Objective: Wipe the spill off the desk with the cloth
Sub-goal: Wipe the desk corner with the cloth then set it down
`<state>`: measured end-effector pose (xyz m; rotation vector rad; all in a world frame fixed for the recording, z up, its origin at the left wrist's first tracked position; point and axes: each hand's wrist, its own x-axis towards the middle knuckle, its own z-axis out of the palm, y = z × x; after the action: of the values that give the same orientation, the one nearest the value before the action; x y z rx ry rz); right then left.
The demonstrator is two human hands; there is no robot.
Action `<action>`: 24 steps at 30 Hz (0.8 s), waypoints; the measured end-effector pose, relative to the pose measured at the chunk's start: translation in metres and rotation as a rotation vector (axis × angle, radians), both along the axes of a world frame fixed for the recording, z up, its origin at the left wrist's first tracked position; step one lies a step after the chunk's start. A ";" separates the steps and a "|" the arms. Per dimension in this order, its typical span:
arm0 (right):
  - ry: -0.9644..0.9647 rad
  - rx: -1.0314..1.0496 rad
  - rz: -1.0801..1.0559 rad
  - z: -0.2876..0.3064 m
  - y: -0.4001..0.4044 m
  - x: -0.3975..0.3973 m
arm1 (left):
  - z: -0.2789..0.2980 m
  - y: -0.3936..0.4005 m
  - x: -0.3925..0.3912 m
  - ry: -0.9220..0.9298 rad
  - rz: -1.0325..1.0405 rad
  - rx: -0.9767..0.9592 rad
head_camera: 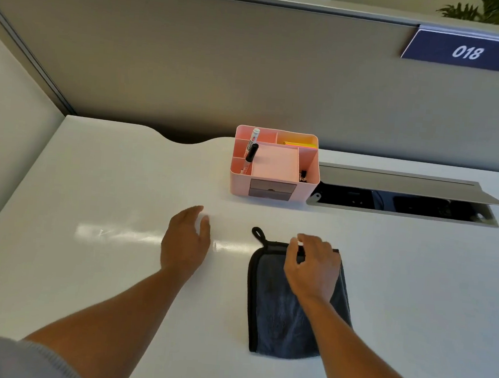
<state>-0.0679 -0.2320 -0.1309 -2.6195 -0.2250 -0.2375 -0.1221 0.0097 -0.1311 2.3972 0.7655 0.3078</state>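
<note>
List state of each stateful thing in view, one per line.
grey cloth: folded, flat on desk
right hand: on the cloth's far edge, fingers curled at it
left hand: open, holds nothing
pink organizer: upright, drawers shut
marker: capped, leaning in organizer
cable hatch lid: open

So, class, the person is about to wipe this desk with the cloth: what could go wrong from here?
1. The folded grey microfibre cloth may bunch, since the right hand holds only its far edge.
2. A wide sweep could knock the pink plastic desk organiser.
3. Liquid might get pushed into the open cable tray.
</note>
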 end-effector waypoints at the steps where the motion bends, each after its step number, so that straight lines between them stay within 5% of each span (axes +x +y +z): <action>1: -0.025 -0.045 0.025 -0.004 -0.003 -0.009 | -0.005 0.001 -0.012 0.023 -0.021 0.017; 12: 0.158 -0.387 0.123 -0.029 -0.040 -0.066 | -0.013 0.046 -0.091 0.203 0.222 0.149; 24: 0.287 -0.407 0.072 -0.031 0.089 -0.073 | -0.036 0.055 -0.121 0.154 0.254 0.170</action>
<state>-0.1410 -0.1434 -0.1616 -2.9943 -0.2923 0.2343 -0.2434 0.0645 -0.1674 2.5046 1.1612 0.3020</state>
